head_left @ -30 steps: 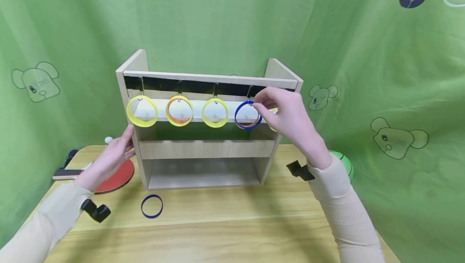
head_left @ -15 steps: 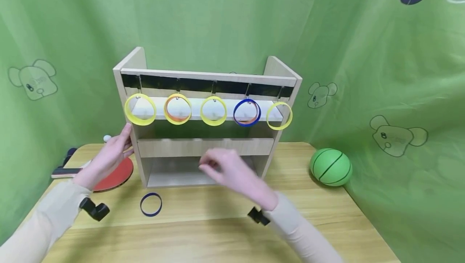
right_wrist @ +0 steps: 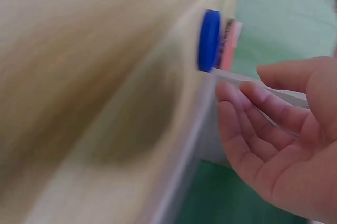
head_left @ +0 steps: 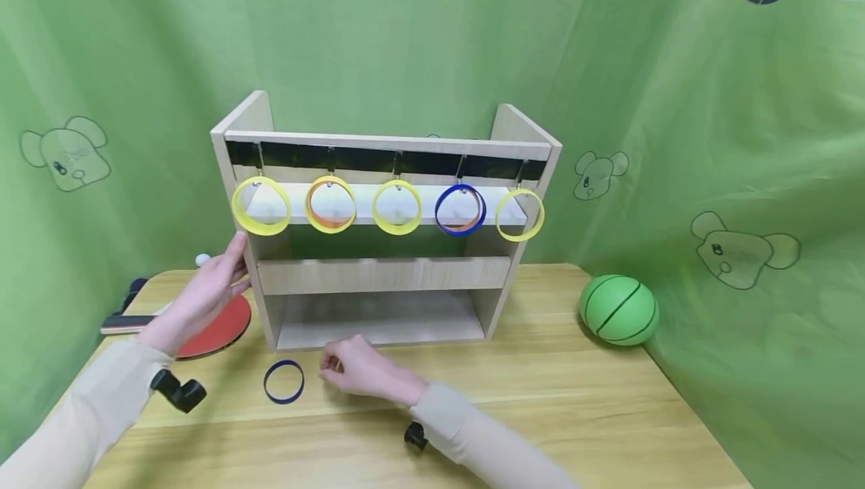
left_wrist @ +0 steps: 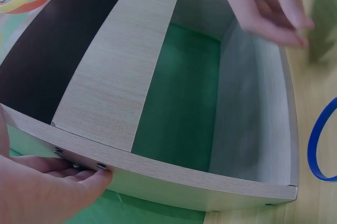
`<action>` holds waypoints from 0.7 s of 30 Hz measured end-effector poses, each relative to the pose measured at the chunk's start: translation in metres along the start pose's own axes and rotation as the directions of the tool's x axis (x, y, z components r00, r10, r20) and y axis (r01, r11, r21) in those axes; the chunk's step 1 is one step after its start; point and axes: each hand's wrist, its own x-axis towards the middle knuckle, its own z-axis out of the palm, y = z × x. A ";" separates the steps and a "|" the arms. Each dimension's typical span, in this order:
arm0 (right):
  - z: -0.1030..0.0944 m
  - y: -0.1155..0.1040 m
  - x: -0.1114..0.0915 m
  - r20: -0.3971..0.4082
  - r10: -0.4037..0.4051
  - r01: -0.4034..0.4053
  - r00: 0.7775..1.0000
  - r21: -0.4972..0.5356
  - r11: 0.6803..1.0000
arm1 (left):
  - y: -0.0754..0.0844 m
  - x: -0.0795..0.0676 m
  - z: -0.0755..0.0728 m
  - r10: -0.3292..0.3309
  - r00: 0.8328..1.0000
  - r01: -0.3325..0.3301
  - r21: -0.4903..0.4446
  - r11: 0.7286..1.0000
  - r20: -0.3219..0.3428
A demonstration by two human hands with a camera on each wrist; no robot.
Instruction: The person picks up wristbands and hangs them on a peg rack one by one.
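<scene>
A small wooden shelf rack (head_left: 384, 276) stands on the table, with rings hanging from hooks along its black strip. My left hand (head_left: 203, 290) rests against the rack's left side panel, its fingers touching the outer face. A loose dark blue ring (head_left: 282, 401) lies on the table before the rack's left corner. Just right of that ring, low over the table, is my right hand (head_left: 358, 369), fingers loosely bent and nothing visible in them. Among the hanging rings are a yellow ring (head_left: 263, 229) at far left and a blue ring (head_left: 460, 232) with orange behind it.
A red table tennis paddle (head_left: 223, 327) lies on the left behind my left forearm, near a small white ball (head_left: 202, 259). On the right sits a green ball (head_left: 619, 310) with black lines. Green curtain (head_left: 405, 38) surrounds the table.
My right hand has come down from the hanging rings at right to the table, leftward, beside the loose ring. It has let go of the hanging blue ring. My left hand stays put.
</scene>
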 end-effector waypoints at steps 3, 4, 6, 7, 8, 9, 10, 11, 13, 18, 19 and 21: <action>0.011 0.001 0.010 0.007 0.014 -0.014 1.000 -0.023 1.000 | 0.000 0.000 0.000 -0.004 1.000 0.004 -0.009 1.000 -0.004; 0.014 0.001 0.013 0.010 0.026 -0.026 1.000 -0.025 0.999 | 0.000 -0.001 0.000 -0.004 1.000 0.004 -0.009 1.000 -0.005; 0.019 0.001 0.018 0.014 0.056 -0.056 0.998 -0.021 0.998 | 0.000 -0.001 0.000 -0.002 1.000 0.002 -0.006 1.000 -0.004; 0.021 0.001 0.021 0.018 0.071 -0.071 0.997 -0.012 0.997 | 0.000 -0.001 0.000 0.000 1.000 0.000 -0.004 1.000 -0.003; 0.023 0.001 0.024 0.024 0.086 -0.086 0.996 -0.005 0.996 | 0.000 -0.001 0.000 0.001 1.000 -0.001 -0.001 1.000 -0.002; 0.025 0.000 0.026 0.030 0.101 -0.101 0.994 0.002 0.995 | 0.000 -0.001 0.000 0.003 1.000 -0.003 0.003 1.000 -0.001; 0.027 0.000 0.029 0.037 0.113 -0.113 0.993 0.011 0.994 | 0.000 -0.002 0.000 0.005 1.000 -0.005 0.005 1.000 -0.002; 0.029 -0.001 0.031 0.041 0.123 -0.124 0.992 0.020 0.992 | -0.001 -0.001 0.000 0.006 1.000 -0.006 0.005 1.000 -0.002; 0.033 -0.002 0.035 0.056 0.150 -0.152 0.987 0.041 0.987 | -0.001 -0.001 0.000 0.007 1.000 -0.007 0.002 1.000 -0.004; 0.038 -0.006 0.043 0.063 0.205 -0.207 0.977 0.024 0.978 | -0.002 0.000 0.000 0.006 1.000 -0.006 -0.010 1.000 -0.009; 0.039 -0.006 0.044 0.060 0.209 -0.210 0.976 0.011 0.978 | -0.001 0.000 0.000 0.004 1.000 -0.005 -0.010 1.000 -0.010; 0.040 -0.007 0.047 0.055 0.206 -0.206 0.977 -0.015 0.979 | -0.001 0.000 0.000 0.002 1.000 -0.002 -0.007 1.000 -0.013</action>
